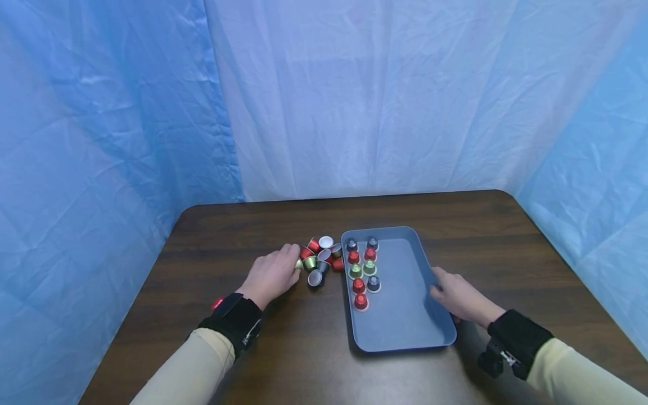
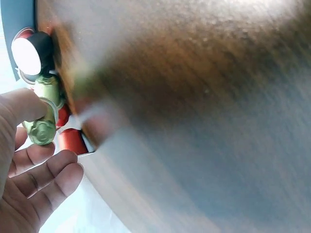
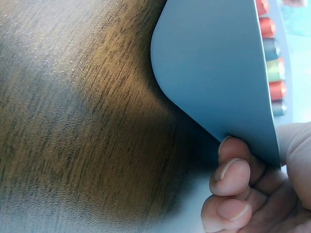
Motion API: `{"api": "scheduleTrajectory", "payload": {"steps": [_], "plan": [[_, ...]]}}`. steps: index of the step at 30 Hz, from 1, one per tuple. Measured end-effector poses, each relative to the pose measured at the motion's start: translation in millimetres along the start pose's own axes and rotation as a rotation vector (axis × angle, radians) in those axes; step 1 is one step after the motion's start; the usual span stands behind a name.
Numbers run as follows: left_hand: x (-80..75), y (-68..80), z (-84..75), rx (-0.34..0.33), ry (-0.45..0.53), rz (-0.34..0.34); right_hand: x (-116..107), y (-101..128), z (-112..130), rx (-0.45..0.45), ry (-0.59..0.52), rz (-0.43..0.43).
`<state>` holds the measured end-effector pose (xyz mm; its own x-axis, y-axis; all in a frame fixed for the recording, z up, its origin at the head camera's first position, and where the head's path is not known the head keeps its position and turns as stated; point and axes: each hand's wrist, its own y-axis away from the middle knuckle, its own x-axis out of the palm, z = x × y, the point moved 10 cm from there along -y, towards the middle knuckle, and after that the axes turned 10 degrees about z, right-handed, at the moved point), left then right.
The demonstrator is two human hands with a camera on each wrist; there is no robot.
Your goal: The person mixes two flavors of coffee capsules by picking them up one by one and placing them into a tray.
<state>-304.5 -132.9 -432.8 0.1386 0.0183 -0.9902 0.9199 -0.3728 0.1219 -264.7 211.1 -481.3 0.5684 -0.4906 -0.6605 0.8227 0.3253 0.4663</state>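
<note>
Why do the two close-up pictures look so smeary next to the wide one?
Head view: sharp and evenly lit, though the table edges bow from wide-lens distortion. Left wrist view: the wood is blurred and streaked, with glare on a capsule's foil; only the left hand looks fairly crisp. Right wrist view: the tray casts a dark shadow; the near wood goes soft.

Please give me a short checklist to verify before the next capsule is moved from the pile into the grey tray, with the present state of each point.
1. Left hand on the loose pile: ok, its fingers touch a green capsule.
2. Secure grip on that capsule: cannot tell, the thumb touches it but no pinch shows.
3. Right hand steadies the grey tray: ok, it holds the right rim.
4. Free space in the tray: ok, the right half is bare.
5. Capsules in the tray upright in rows: ok.
</note>
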Motion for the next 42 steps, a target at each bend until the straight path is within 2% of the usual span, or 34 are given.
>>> {"api": "scheduleTrajectory", "payload": {"steps": [8,19,25,32,42], "plan": [[-22.5,5.6,-17.6,0.077,-0.036,-0.059,0,0,1,0.002,-0.003,0.006],[-51.5,7.9,-52.4,0.175,-0.049,-0.048,0,0,1,0.011,0.002,0.009],[-63.4,8.1,-80.6,0.262,-0.107,-0.032,0,1,2,0.008,0.007,0.008],[-64.4,2.0,-115.4,0.336,-0.137,0.01,-1,1,0,0.014,0.007,0.013],[-48.9,-8.8,-159.6,0.432,-0.18,0.096,0,1,-2,0.029,0.001,0.018]]}}
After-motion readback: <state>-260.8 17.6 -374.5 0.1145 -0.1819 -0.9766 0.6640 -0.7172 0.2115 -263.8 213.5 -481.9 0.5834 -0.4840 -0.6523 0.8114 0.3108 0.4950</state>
